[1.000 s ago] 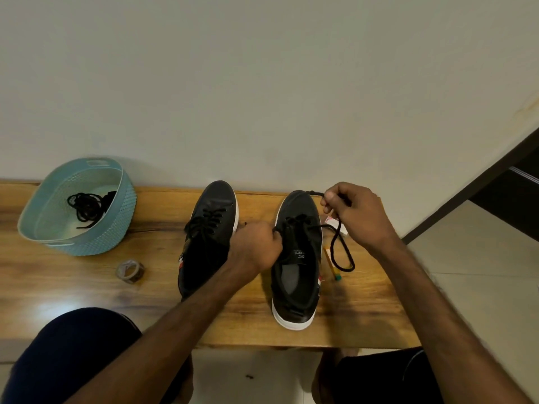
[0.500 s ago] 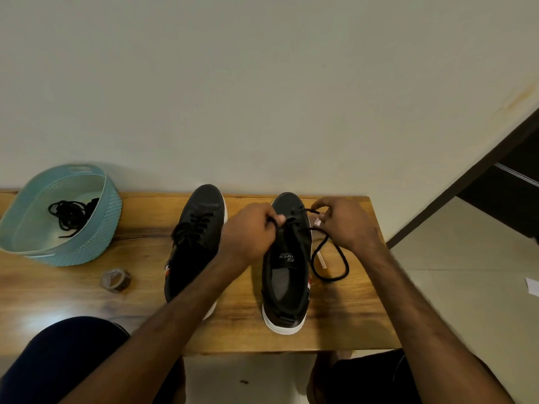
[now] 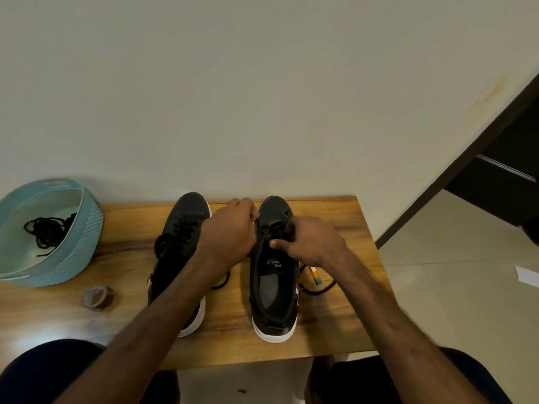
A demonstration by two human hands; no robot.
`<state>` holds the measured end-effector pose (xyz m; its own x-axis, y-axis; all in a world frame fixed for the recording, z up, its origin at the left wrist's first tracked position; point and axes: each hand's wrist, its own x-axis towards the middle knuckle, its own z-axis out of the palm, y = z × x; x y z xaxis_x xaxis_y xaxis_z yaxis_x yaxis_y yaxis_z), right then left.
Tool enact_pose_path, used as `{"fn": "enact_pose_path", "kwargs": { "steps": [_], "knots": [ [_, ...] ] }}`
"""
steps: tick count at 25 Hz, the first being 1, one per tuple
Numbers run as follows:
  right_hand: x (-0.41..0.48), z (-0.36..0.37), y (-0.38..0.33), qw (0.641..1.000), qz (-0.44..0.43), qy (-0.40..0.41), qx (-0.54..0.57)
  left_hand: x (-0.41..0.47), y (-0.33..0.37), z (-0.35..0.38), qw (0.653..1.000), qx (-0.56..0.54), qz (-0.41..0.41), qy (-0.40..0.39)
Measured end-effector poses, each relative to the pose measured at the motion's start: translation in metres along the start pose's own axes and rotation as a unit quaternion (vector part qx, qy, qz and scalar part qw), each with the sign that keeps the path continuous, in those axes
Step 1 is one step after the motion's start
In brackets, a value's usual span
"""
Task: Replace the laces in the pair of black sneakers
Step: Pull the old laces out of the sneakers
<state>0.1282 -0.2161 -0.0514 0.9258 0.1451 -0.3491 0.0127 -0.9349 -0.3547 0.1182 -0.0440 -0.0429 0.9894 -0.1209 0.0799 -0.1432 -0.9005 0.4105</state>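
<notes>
Position: my left hand has its fingertips pressed together, pinching the black cord lace at the toe-end eyelets of the right-hand black sneaker with a white rubber sole. That shoe stands on the wooden table beside its mate, which appears fully laced.

My right hand curls over the lacing, thumb straight across the tongue. I cannot tell whether it grips the lace.

Risks: the slack ends trail loose on both sides of the shoe, so an uneven pull could leave one end short. With my hands covering the eyelets, one could be skipped.

Writing: the insole print shows a large "S"; the word beside it is illegible.
</notes>
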Motion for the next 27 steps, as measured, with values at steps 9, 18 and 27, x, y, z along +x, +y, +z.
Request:
{"fn": "enact_pose_path", "kwargs": {
  "steps": [9,18,27],
  "knots": [
    [0.004,-0.011,0.019,0.996,0.016,-0.003,0.093,0.036,-0.013,0.017,0.986,0.017,0.125,-0.11],
    [0.013,-0.006,0.027,0.988,0.046,0.003,0.15,0.039,-0.008,0.029,0.968,-0.079,0.161,-0.174],
    [0.011,-0.002,0.026,0.98,0.061,0.008,0.192,0.038,0.008,0.031,0.973,0.078,0.163,-0.147]
  ]
}}
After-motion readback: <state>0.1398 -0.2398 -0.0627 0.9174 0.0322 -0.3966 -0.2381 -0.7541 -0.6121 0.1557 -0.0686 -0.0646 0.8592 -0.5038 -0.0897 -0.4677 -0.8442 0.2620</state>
